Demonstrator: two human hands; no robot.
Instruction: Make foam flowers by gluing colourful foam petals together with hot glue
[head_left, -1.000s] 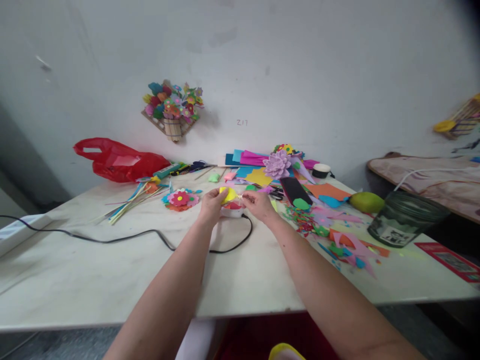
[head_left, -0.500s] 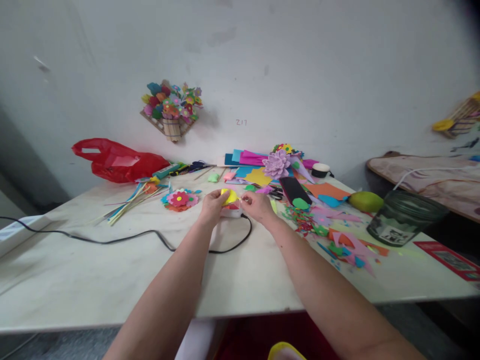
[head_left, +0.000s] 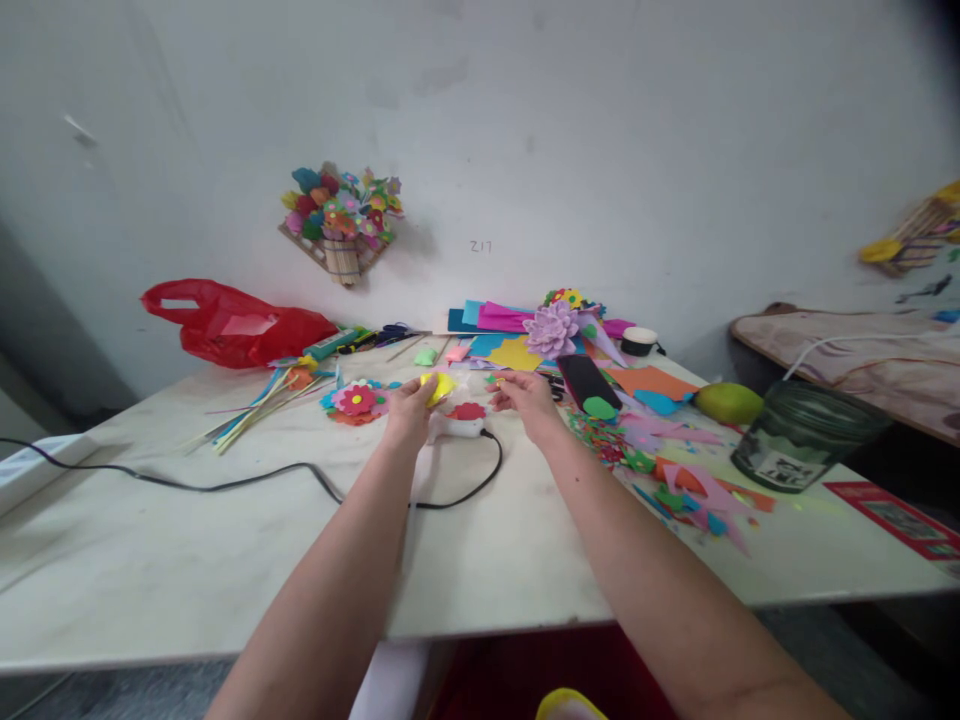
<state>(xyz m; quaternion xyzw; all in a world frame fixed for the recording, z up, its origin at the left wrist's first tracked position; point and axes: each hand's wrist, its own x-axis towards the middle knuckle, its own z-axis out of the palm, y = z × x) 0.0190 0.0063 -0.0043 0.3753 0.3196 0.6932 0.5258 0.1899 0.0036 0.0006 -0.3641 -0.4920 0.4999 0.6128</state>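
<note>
My left hand (head_left: 409,412) is closed on a yellow piece (head_left: 439,388), left of the table's middle. Across a small gap, my right hand (head_left: 521,396) has its fingertips pinched together; a tiny bit of something shows at them, too small to name. Between and just below the hands lie a red scalloped piece (head_left: 466,411) and a white corded tool (head_left: 456,428). A layered flower (head_left: 357,399) with a red top rests left of my left hand.
A black cord (head_left: 247,482) loops over the white table (head_left: 225,570). Foam scraps (head_left: 697,500), a dark phone-like slab (head_left: 589,382) and a glass jar (head_left: 806,440) stand or lie right. A red bag (head_left: 240,330) and thin sticks (head_left: 262,405) are left.
My left hand has moved left with the yellow piece. My right hand has shifted slightly right, so the gap between the hands is wider and the red piece shows more.
</note>
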